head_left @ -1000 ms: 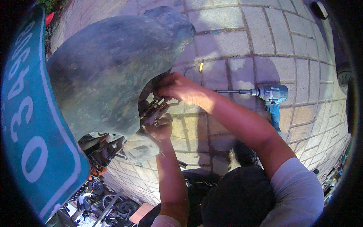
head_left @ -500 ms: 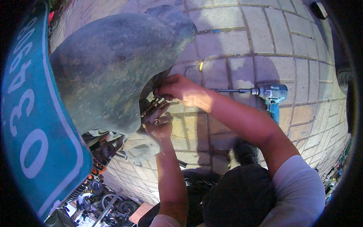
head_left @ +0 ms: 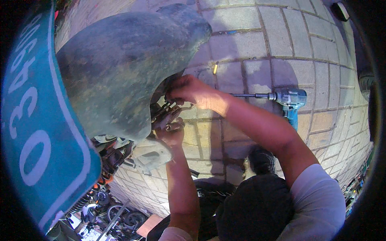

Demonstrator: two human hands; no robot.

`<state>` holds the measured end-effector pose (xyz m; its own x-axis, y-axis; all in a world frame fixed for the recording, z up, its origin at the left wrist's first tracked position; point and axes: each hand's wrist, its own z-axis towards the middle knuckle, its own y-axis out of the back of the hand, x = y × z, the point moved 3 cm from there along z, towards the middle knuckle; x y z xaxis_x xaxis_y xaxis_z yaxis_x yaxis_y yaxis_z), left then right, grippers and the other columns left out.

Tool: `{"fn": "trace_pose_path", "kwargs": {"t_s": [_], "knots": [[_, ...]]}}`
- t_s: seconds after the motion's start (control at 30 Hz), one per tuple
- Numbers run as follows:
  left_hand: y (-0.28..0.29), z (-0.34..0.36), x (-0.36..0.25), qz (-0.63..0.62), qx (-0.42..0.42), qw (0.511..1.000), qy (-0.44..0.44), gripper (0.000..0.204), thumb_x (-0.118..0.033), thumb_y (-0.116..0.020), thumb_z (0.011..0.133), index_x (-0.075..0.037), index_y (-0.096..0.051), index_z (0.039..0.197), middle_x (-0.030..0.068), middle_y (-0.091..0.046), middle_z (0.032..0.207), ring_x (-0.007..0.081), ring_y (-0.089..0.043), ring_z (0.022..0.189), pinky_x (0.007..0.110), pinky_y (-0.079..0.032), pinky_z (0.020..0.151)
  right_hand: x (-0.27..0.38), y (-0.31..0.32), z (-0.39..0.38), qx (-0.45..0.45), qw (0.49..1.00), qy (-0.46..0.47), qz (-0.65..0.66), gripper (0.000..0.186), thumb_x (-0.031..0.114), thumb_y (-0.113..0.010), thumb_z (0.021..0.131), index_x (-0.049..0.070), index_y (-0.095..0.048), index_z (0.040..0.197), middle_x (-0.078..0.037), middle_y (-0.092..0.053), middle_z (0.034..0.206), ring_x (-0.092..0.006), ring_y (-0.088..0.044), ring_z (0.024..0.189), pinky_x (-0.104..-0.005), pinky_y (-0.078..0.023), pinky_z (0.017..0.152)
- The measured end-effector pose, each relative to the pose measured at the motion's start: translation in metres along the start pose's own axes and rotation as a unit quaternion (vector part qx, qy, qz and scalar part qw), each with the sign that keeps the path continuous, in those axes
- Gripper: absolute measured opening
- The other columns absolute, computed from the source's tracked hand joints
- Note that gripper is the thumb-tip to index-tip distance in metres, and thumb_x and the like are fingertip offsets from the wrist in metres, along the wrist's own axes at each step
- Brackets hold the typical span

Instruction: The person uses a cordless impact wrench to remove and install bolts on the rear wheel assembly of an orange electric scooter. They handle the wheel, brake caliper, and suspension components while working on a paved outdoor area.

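Observation:
A large, worn grey mudguard, rounded and scuffed, fills the left side of the head view. At its lower right edge is a dark metal bracket-like part with a short tube-shaped end. My right hand reaches in from above, fingers bent and closed at the upper end of this part, their tips partly hidden in the shadow under the mudguard. Below, my left hand is closed round the part's lower end. A cordless impact driver with a long socket shaft lies on the paving beyond my right forearm.
A teal number plate stands at far left. Beneath the mudguard are a pale plastic piece and a coil spring. A yellow stub lies on the paving. A dark shoe is near my right elbow.
The view has shifted slightly, so the mudguard and plate sit a little differently in it. Both hands stay on the metal part, with only small finger movement.

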<state>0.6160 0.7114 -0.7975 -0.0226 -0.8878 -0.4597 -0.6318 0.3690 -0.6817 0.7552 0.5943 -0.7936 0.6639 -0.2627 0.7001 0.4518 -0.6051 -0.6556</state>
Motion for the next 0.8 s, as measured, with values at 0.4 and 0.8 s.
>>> {"fn": "trace_pose_path", "kwargs": {"t_s": [0.4,0.8], "knots": [[-0.018,-0.008,0.003,-0.010,-0.020,1.000,-0.007,0.045,-0.023,-0.060,0.078,0.003,-0.054,0.114,0.0170,-0.059,0.112,0.0218,-0.058,0.090,0.031,-0.046,0.064,0.014,0.005,-0.014,0.046,0.975,0.079,-0.203,0.021,0.012,-0.062,0.080,0.000,-0.065,0.096,-0.009,-0.063,0.084,-0.0139,-0.057,0.074,-0.0294,-0.045,0.066],[-0.012,-0.005,0.005,0.109,-0.030,0.993,-0.031,0.039,-0.021,-0.050,0.084,0.002,-0.053,0.115,0.0165,-0.059,0.112,0.0242,-0.057,0.097,0.029,-0.045,0.065,0.026,0.011,-0.020,0.112,0.854,0.262,-0.436,0.024,0.010,-0.065,0.077,0.003,-0.061,0.100,-0.018,-0.063,0.090,-0.0359,-0.061,0.083,-0.0416,-0.048,0.071]]}}
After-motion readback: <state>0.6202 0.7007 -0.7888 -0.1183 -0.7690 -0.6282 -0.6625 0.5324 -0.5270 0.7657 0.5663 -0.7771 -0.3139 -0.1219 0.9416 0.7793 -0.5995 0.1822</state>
